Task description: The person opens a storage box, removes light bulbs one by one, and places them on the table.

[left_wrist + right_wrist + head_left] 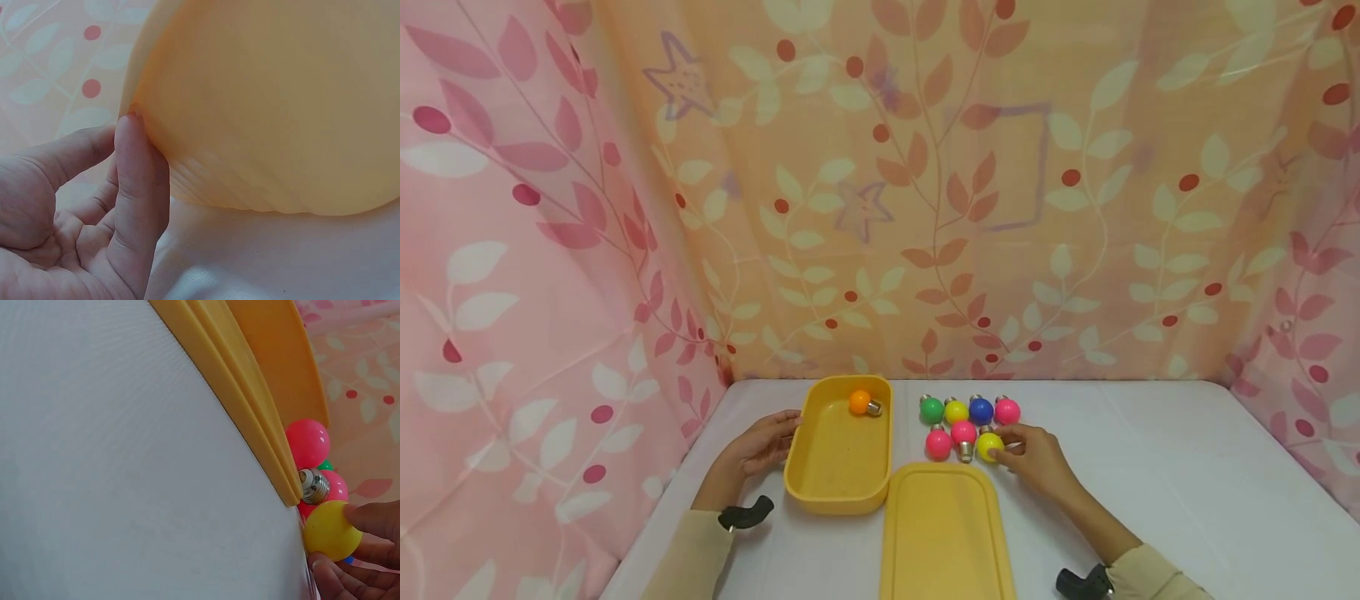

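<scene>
My left hand (767,442) is at the left side of a yellow plastic box (838,507); the left wrist view shows the thumb and a finger pinching the box's wall (250,156). Inside the box, near its far end, lies an orange light bulb (859,402). With its thumb and fingertips, my right hand (1036,457) grips a yellow light bulb (988,447) at the near right of a bulb group. The right wrist view shows that yellow bulb (332,531) between the fingers, beside a pink bulb with its metal base (314,485) facing out.
Behind the gripped bulb stand green (932,410), yellow (956,412), blue (981,410) and pink (1007,412) bulbs in a row. Two more pink bulbs (937,444) sit to its left. A flat yellow lid (946,533) lies on the white table (1187,492), near the box. Patterned curtains surround the table.
</scene>
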`<state>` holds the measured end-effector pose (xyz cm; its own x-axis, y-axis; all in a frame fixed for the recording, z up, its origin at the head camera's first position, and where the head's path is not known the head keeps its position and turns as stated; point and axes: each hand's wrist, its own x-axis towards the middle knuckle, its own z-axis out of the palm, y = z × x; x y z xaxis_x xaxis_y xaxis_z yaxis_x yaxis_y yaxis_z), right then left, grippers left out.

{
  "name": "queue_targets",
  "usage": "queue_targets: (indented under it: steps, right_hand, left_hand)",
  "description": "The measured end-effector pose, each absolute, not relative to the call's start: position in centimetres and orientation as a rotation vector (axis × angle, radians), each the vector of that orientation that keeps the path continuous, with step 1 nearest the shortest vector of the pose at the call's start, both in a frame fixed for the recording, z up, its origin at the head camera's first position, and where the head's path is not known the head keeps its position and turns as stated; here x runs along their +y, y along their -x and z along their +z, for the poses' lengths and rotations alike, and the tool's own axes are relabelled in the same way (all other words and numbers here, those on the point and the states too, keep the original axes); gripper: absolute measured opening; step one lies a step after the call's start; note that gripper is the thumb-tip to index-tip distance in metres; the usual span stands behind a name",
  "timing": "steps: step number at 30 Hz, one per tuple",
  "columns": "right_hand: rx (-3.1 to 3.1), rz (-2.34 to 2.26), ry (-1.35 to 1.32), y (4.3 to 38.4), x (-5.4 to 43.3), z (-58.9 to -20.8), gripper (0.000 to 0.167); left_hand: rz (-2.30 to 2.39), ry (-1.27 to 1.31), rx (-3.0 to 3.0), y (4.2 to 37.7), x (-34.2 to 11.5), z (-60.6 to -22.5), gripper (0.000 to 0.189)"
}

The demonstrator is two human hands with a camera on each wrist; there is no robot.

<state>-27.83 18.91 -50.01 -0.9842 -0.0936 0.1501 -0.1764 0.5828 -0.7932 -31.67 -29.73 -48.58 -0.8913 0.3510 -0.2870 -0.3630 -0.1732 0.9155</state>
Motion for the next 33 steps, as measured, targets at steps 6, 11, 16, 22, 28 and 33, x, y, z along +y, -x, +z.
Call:
queue_targets:
  steps: [6, 11, 16, 22, 28, 33]
  right_hand:
    - [-2.722, 1.381, -0.18, 27.9, 18.7, -50.2, 0.04]
    - [-2.687, 1.411, -0.178, 27.9, 18.7, -50.4, 0.037]
    - [-2.666, 1.438, -0.196, 27.8, 18.9, -50.3, 0.036]
    - [-2.665, 1.397, -0.195, 27.6, 19.3, -49.7, 0.031]
    - [-2.698, 1.25, -0.163, 27.2, 19.6, -48.5, 0.027]
    - [-2.668, 1.167, -0.212, 26.8, 20.1, -46.7, 0.025]
  left_hand:
    - [2.115, 0.006, 1.632, 31.9, -29.9, -49.1, 0.043]
    - [2.126, 0.006, 1.617, 32.1, -30.1, -49.5, 0.043]
    - [2.138, 0.008, 1.593, 32.0, -30.1, -49.3, 0.04]
    - [2.135, 0.004, 1.625, 32.1, -30.0, -49.5, 0.037]
    - [2.13, 0.018, 1.646, 32.2, -29.9, -49.8, 0.038]
    - [2.121, 0.01, 1.666, 32.5, -29.8, -49.6, 0.039]
